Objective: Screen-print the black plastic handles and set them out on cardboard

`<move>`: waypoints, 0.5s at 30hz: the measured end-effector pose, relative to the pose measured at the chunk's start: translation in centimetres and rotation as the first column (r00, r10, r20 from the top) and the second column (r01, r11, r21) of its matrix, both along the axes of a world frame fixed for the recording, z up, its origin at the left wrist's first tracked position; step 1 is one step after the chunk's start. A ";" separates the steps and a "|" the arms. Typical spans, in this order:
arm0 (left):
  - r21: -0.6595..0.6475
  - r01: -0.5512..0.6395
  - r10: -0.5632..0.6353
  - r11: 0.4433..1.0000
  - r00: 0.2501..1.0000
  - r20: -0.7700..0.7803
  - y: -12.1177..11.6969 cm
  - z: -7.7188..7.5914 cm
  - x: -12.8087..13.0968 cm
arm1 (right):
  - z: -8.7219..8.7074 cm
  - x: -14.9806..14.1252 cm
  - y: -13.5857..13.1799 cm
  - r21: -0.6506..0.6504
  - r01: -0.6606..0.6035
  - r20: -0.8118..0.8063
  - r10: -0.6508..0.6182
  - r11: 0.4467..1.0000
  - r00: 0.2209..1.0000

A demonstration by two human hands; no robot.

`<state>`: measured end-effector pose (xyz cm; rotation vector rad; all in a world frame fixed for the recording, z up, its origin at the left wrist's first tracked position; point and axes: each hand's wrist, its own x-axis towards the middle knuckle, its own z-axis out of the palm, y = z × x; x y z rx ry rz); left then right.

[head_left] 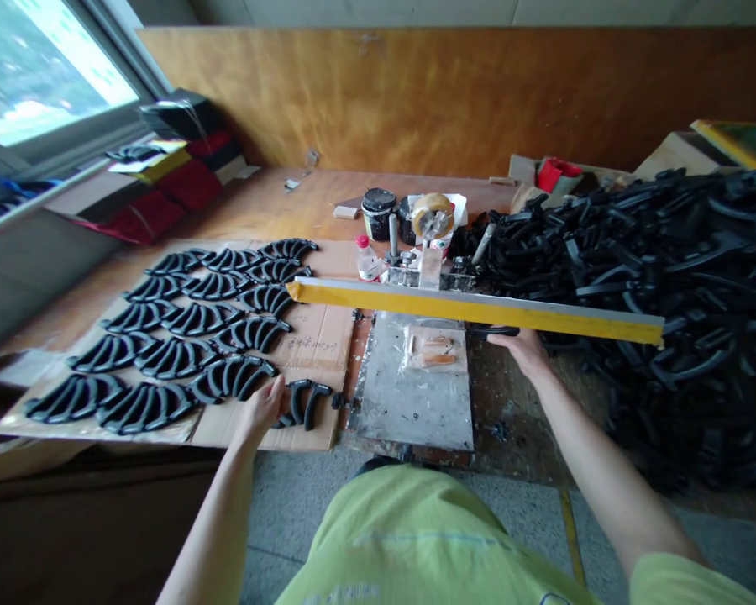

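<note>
My left hand (pixel 261 410) rests on the cardboard sheet (pixel 315 349), its fingers closed round the end of a curved black plastic handle (pixel 306 402) lying beside the rows. My right hand (pixel 524 349) reaches under the raised yellow-edged screen frame (pixel 479 309) and grips a black handle (pixel 495 332) at the edge of the big pile. Between the hands sits a grey metal printing plate (pixel 416 399) with an orange-marked fixture (pixel 434 349) on it.
Several rows of curved black handles (pixel 182 336) cover the cardboard at left. A large heap of black handles (pixel 668 286) fills the right. An ink can (pixel 378 213), a tape roll (pixel 433 214) and a small bottle (pixel 366 256) stand behind the frame. Red and black folders (pixel 176 181) lie under the window.
</note>
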<state>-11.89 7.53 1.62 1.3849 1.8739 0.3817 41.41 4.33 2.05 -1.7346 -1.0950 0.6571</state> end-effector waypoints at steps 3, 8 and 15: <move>0.232 0.008 -0.077 0.973 0.954 0.290 2.6 4.4 6.9 | -0.1 -4.6 0.1 -0.028 -0.260 0.068 0.261 0.965 0.963; 0.511 -0.060 -0.278 0.857 0.782 0.557 5.3 11.6 16.1 | -1.3 -10.0 0.7 -0.039 -0.470 0.466 0.432 0.882 0.773; 0.517 -0.098 -0.291 0.850 0.730 0.618 3.9 14.1 18.0 | -1.1 -9.8 -0.7 -0.184 -0.383 0.692 0.396 0.905 0.604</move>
